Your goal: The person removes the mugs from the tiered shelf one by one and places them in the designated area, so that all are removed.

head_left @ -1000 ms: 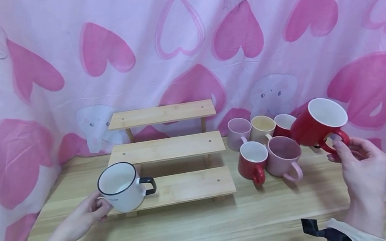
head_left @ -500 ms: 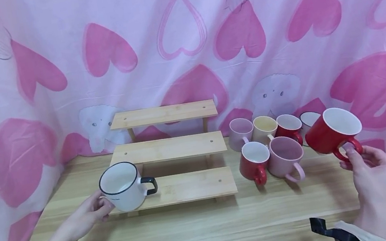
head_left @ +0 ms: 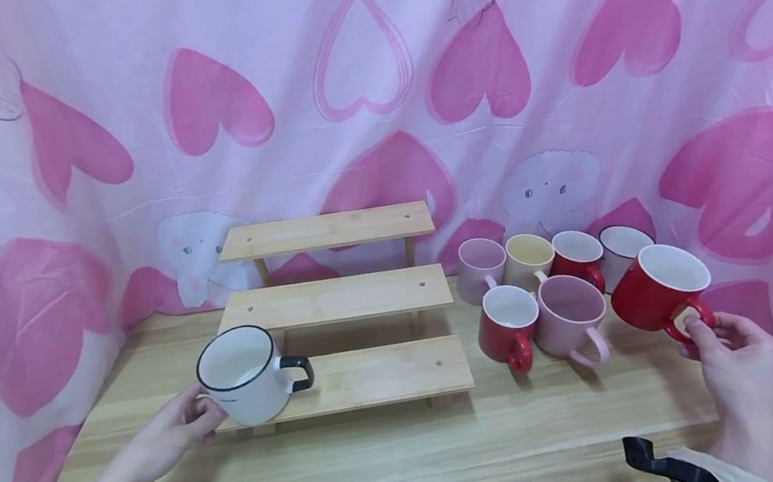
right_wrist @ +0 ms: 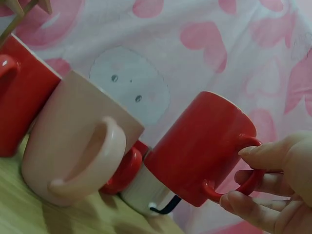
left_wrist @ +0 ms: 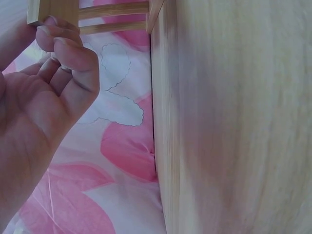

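My right hand pinches the handle of a red mug, white inside. This mug is tilted and raised off the table, close to the pink mug in the right wrist view. My left hand grips the left end of the lowest board of a three-step wooden shelf; the left wrist view shows thumb and fingers around the board end. On that board, beside the left hand, stands a white mug with a black rim and black handle.
Right of the shelf, several mugs stand grouped on the table: a lilac mug, a cream mug, two red mugs, a pink mug and a black-rimmed white mug. A heart-print curtain hangs behind.
The red mug in my right hand has moved down and away from the rear mugs, uncovering the black-rimmed white mug there. My left hand keeps its place on the shelf board.
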`<state>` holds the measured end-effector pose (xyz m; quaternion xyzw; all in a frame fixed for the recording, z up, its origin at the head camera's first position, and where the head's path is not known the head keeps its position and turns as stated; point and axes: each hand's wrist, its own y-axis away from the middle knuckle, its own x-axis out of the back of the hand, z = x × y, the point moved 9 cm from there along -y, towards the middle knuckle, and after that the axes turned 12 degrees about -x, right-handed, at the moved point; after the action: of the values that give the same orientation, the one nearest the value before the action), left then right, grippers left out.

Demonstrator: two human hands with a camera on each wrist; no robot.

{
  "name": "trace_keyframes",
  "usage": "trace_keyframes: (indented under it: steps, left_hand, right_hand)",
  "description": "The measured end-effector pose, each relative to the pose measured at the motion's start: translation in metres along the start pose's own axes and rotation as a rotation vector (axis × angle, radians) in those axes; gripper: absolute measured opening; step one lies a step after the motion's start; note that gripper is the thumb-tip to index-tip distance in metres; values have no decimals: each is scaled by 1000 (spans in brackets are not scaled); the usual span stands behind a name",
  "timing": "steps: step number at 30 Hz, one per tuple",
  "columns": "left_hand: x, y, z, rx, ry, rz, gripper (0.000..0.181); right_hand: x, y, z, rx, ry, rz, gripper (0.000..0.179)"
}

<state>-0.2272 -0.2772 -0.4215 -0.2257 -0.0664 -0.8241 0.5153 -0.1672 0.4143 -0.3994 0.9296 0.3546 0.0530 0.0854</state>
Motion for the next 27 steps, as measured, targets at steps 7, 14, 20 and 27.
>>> trace_keyframes:
  steps: [7,14,20,27]
  left_hand:
    - [1,0,4,-32,-1,-3,23]
    - [2,2,3,-18,-3,4,26]
    - [0,3,2,-21,3,-11,29]
    - [0,0,3,-52,6,1,21]
  right_hand:
    - [-3,-7,14,-26,13,-46,18]
    - [-12,-11,22,-15,67,-98,8]
    - [-18,-13,29,4,151,-118,7]
    - [-19,-15,34,-9,185,-129,13]
